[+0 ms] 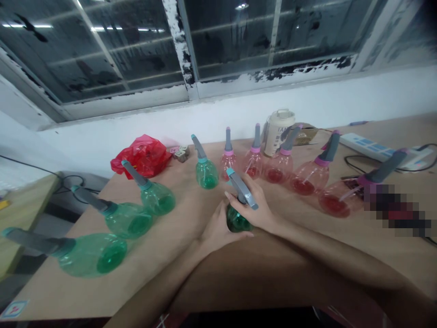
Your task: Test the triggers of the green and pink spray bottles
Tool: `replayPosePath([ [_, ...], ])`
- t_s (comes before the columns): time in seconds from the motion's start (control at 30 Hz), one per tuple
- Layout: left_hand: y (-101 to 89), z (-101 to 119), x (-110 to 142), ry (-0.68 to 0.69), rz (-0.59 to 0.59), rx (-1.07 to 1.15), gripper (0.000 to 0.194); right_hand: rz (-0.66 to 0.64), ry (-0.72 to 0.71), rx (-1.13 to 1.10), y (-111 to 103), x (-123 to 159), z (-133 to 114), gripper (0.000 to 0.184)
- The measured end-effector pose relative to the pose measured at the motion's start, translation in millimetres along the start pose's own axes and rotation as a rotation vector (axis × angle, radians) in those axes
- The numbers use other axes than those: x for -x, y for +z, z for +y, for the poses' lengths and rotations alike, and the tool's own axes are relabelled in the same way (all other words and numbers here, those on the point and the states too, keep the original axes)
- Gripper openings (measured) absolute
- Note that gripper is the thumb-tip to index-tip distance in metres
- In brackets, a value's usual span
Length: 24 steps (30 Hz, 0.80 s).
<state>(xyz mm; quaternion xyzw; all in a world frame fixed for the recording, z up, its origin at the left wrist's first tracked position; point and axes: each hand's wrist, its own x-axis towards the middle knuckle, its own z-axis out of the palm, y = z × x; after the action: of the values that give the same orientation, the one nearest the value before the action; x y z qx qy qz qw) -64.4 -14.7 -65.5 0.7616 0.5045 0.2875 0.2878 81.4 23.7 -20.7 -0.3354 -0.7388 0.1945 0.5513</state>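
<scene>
- Desk (143, 291) – small square sticker (15, 310) on its near left corner.
- Left hand (218, 230): fingers curled round the body of a green spray bottle (239, 221), thumb along its near side.
- Right hand (257, 205): fingers closed about the same bottle's neck, just under its grey sprayer head (241, 187) with teal tip.
- That bottle is mid-desk, in front of the person; can't tell if its base touches the desk.
- Left side: four more green spray bottles (159, 199) stand in a line running near to far, spaced apart.
- Right side: five pink spray bottles (278, 167), grey heads, pink collars, curving from near right to far middle.
- Behind those: crumpled red plastic bag (141, 157) at left, lidded pale cup (279, 132) and white power strip (372, 148) at right.
- Farthest: white wall (143, 124), barred window (232, 45) above.
</scene>
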Motion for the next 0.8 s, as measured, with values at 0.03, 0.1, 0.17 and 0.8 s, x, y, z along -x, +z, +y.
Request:
replayPosePath([
  [0.03, -0.3, 0.5, 0.0, 0.011, 0.004, 0.013, 0.092, -0.006, 0.009, -0.001, -0.3, -0.2, -0.3, 0.030],
  [0.1, -0.7, 1.4, 0.0, 0.035, 0.018, 0.046, 0.088, -0.024, 0.033, -0.013, -1.5, -0.9, -1.3, 0.030],
  [0.17, -0.9, 2.3, -0.1, 0.041, 0.024, 0.055, 0.087, -0.054, 0.041, -0.037, -3.2, -1.7, -2.5, 0.034],
  [0.8, 3.2, 1.5, 1.8, 0.104, 0.024, 0.036, 0.103, -0.114, 0.071, -0.071, -5.7, -4.9, -4.3, 0.006],
])
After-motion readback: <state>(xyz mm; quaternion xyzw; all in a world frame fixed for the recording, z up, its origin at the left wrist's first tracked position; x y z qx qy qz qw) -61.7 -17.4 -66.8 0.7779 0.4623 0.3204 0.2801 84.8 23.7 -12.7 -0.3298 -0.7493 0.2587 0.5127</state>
